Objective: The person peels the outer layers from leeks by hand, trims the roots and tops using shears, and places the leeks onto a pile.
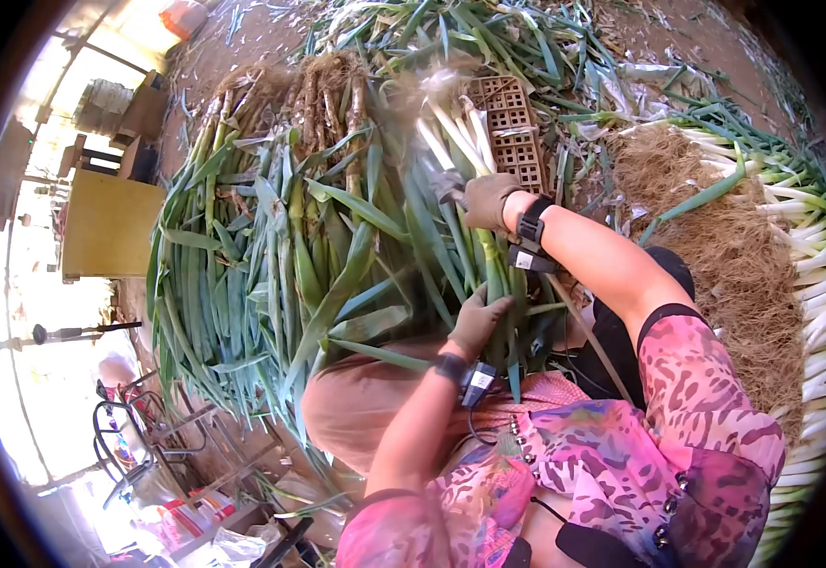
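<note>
A small bunch of long green onions [457, 133] lies tilted in front of me, its white stems and roots pointing away. My right hand [493, 201], in a brownish glove, is closed around the stems where white turns to green. A blurred grey patch shows beside its fingers; I cannot make out what it is. My left hand [477, 324], gloved too, is wrapped around the green leaves [496, 275] of this bunch, closer to my body. The root end is smeared by motion. Both wrists carry black straps with small boxes.
A large heap of unpeeled green onions [271, 237] spreads to the left. A tan plastic crate [512, 128] stands beyond my right hand. Cleaned green onions [820, 284] line the right side, roots [716, 275] inward. Loose leaves [489, 33] cover the far ground. A thin rod [593, 336] slants by my knee.
</note>
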